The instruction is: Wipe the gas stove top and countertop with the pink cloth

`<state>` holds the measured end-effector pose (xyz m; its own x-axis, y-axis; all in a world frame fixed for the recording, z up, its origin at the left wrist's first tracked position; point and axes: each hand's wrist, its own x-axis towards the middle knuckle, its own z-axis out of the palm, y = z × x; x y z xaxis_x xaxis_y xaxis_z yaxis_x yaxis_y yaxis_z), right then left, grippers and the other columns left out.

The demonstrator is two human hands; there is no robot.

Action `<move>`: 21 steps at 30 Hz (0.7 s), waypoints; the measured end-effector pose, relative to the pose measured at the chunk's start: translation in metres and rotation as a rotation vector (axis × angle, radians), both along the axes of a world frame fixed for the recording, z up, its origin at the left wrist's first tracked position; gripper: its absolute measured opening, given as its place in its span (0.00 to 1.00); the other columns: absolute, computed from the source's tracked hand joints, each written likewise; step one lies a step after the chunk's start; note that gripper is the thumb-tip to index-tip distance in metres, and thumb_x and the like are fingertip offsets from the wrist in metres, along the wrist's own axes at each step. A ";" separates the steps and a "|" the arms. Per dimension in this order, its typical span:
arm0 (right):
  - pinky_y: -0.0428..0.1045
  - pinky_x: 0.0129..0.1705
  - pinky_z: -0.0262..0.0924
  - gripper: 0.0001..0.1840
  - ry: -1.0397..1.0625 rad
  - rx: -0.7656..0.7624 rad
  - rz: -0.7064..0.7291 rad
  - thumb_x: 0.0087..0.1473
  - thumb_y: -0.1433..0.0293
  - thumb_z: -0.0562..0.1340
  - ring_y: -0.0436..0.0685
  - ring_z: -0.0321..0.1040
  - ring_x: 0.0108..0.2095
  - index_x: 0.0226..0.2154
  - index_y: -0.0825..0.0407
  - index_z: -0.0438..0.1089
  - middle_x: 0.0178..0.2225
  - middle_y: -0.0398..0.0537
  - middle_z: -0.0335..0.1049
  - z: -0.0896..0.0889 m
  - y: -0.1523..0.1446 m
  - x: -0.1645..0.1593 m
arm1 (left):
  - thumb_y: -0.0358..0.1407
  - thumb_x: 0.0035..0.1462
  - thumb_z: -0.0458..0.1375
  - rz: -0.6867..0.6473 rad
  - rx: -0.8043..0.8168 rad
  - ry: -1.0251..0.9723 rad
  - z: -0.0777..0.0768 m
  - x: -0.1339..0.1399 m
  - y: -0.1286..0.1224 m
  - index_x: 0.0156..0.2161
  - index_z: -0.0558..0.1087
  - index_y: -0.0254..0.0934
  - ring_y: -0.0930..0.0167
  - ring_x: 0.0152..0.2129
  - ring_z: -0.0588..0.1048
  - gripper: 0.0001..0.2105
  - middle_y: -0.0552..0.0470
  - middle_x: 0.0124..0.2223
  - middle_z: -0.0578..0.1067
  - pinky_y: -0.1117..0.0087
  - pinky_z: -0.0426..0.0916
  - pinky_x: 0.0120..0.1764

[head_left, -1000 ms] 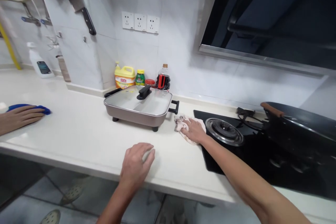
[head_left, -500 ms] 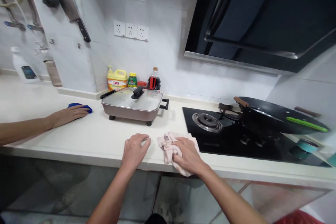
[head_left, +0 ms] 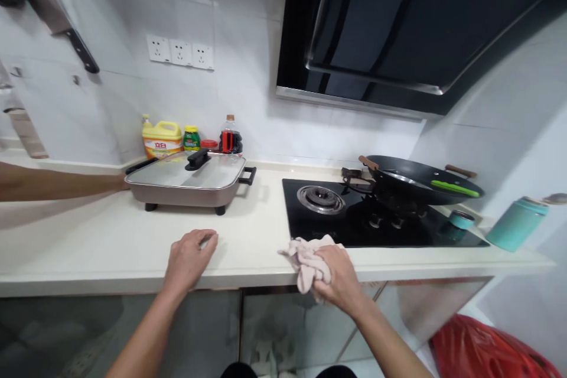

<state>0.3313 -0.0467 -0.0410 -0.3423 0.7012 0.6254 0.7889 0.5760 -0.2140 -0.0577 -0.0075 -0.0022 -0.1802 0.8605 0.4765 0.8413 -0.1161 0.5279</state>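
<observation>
My right hand (head_left: 339,277) grips a crumpled pale pink cloth (head_left: 310,260) at the counter's front edge, just before the left front corner of the black gas stove (head_left: 354,224). Part of the cloth hangs over the edge. My left hand (head_left: 190,257) rests at the front of the white counter (head_left: 248,242), its fingers loosely bent, thumb apart, nothing in it. Beyond it stands a brown electric pan (head_left: 186,195) with a glass lid (head_left: 168,170).
Another person's arm (head_left: 66,182) reaches in from the left, its hand hidden by the pan. A wok (head_left: 411,180) with a green utensil (head_left: 456,189) sits on the right burner. A teal container (head_left: 518,224) stands far right. Bottles (head_left: 163,137) line the wall. A range hood (head_left: 367,23) hangs above.
My view has turned right. My right hand and the cloth have slid right along the stove's front edge. The other person's hand, earlier on a blue cloth, has gone behind the pan's left side.
</observation>
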 end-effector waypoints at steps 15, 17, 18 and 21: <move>0.56 0.48 0.62 0.16 0.099 -0.118 -0.533 0.59 0.56 0.58 0.63 0.72 0.43 0.43 0.47 0.73 0.43 0.52 0.77 -0.001 -0.046 0.175 | 0.51 0.59 0.50 0.027 -0.062 0.068 0.008 0.000 0.003 0.40 0.82 0.44 0.58 0.46 0.81 0.21 0.50 0.47 0.85 0.61 0.72 0.52; 0.55 0.47 0.64 0.16 0.134 -0.105 -0.588 0.59 0.55 0.58 0.62 0.73 0.43 0.43 0.45 0.73 0.44 0.51 0.77 -0.005 -0.057 0.204 | 0.51 0.60 0.50 0.033 -0.073 0.095 0.006 -0.002 0.005 0.40 0.82 0.44 0.58 0.46 0.81 0.20 0.52 0.48 0.85 0.60 0.71 0.52; 0.56 0.46 0.64 0.17 0.134 -0.080 -0.625 0.58 0.54 0.58 0.63 0.73 0.42 0.43 0.45 0.73 0.44 0.51 0.77 -0.006 -0.060 0.221 | 0.50 0.60 0.50 0.041 -0.075 0.106 0.005 -0.003 0.006 0.40 0.82 0.44 0.58 0.46 0.80 0.20 0.54 0.48 0.85 0.60 0.71 0.52; 0.57 0.45 0.65 0.19 0.094 0.036 -0.763 0.56 0.53 0.58 0.65 0.73 0.42 0.42 0.46 0.73 0.42 0.54 0.77 0.000 -0.059 0.270 | 0.50 0.60 0.51 0.064 -0.072 0.135 0.000 -0.007 0.012 0.41 0.81 0.46 0.58 0.47 0.80 0.18 0.57 0.48 0.85 0.60 0.72 0.52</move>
<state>0.6014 -0.1058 -0.0412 0.2835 0.7008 0.6546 0.9501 -0.1126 -0.2909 -0.0646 0.0046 -0.0023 -0.1744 0.8819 0.4379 0.9098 -0.0258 0.4142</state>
